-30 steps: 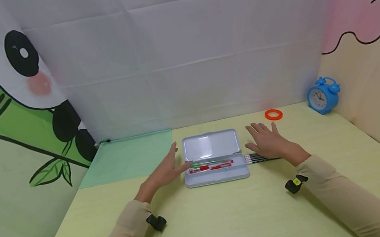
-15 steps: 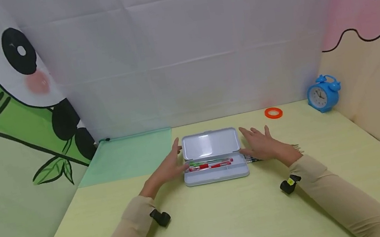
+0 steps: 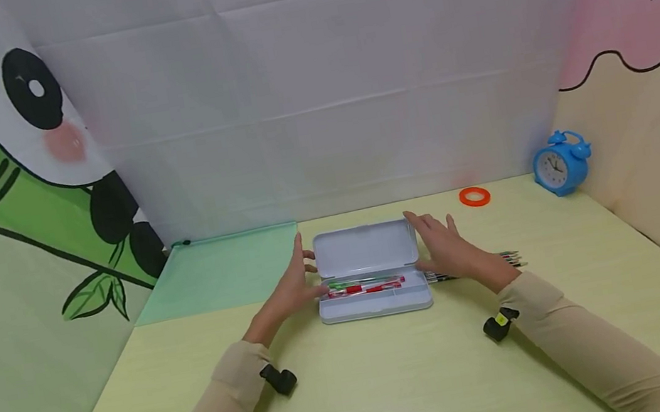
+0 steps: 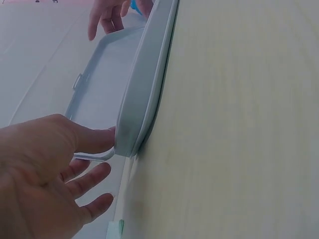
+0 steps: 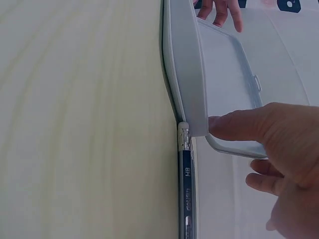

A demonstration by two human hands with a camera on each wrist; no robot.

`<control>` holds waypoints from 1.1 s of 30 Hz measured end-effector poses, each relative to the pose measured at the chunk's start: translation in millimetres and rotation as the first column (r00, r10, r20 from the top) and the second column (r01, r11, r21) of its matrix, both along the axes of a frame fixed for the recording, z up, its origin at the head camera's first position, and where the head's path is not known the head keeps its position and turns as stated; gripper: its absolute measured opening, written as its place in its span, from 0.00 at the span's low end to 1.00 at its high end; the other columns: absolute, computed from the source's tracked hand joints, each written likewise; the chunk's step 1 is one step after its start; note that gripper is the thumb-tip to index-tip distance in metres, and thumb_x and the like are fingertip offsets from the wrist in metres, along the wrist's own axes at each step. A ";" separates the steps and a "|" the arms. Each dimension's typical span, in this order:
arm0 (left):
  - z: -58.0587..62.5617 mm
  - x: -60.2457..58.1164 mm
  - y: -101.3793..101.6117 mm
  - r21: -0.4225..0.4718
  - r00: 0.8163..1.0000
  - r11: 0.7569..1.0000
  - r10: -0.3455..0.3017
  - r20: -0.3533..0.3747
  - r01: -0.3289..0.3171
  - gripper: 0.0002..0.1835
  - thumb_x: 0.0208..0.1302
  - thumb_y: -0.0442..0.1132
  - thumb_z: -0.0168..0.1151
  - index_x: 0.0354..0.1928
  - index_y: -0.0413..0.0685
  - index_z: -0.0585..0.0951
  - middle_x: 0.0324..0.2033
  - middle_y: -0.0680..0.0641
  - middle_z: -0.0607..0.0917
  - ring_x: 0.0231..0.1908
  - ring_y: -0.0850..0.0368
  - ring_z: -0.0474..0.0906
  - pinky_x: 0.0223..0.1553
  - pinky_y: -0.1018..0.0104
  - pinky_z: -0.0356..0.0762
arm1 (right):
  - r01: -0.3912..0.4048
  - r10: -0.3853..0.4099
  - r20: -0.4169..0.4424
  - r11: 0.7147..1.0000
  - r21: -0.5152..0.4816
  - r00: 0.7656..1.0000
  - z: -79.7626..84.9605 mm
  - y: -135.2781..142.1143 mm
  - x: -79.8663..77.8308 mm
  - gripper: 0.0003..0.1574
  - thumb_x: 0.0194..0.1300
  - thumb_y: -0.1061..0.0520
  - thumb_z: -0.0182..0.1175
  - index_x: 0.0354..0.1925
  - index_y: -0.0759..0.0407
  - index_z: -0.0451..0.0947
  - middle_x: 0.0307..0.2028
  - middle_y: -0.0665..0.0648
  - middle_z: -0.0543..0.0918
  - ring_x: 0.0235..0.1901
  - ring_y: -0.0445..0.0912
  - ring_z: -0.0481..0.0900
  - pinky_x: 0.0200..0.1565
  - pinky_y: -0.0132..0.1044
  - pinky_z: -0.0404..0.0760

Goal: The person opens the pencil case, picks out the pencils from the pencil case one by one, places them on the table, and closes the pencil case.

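Note:
An open pale grey pencil case (image 3: 376, 308) lies on the table, its hinged lid (image 3: 366, 249) raised at the back. Red pens (image 3: 383, 287) and a green pen (image 3: 342, 284) lie inside it. My left hand (image 3: 290, 288) is at the case's left end, thumb at the corner and the other fingers spread beside the lid. On the opposite end my right hand (image 3: 450, 250) mirrors it, its thumb (image 5: 237, 124) touching the case and its index finger along the lid's edge. Several pencils (image 3: 509, 257) lie under my right wrist, eraser ends against the case.
A mint-green sheet (image 3: 217, 271) covers the table's back left. At the back right are an orange ring (image 3: 474, 196) and a blue alarm clock (image 3: 559, 164). A white cloth (image 3: 318, 92) hangs behind the table (image 3: 384, 385).
My right hand has moved left to the case, and my left hand has come closer along its end. The lid has tilted up slightly, and the glare on it is gone.

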State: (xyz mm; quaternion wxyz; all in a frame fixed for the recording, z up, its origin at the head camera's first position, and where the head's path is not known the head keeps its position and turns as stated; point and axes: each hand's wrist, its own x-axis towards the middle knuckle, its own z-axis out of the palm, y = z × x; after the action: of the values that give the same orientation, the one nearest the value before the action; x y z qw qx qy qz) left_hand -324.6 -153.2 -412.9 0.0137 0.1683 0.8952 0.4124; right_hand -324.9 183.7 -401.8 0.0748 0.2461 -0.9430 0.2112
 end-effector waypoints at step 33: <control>-1.2 4.7 3.0 -0.073 0.990 0.997 0.038 0.139 -0.029 0.54 0.51 0.46 0.80 0.76 0.45 0.59 0.46 0.43 0.81 0.45 0.49 0.78 0.48 0.54 0.79 | 0.006 0.012 -0.121 0.988 0.152 0.993 1.7 -4.7 7.5 0.79 0.38 0.38 0.84 0.74 0.64 0.49 0.59 0.68 0.75 0.62 0.61 0.72 0.66 0.73 0.36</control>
State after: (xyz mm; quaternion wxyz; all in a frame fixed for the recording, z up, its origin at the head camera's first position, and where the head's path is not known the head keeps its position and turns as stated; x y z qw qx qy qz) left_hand -319.9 -150.2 -414.1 0.0754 0.1233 0.9087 0.3916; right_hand -317.4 179.0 -400.1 0.1129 0.2650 -0.9496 0.1233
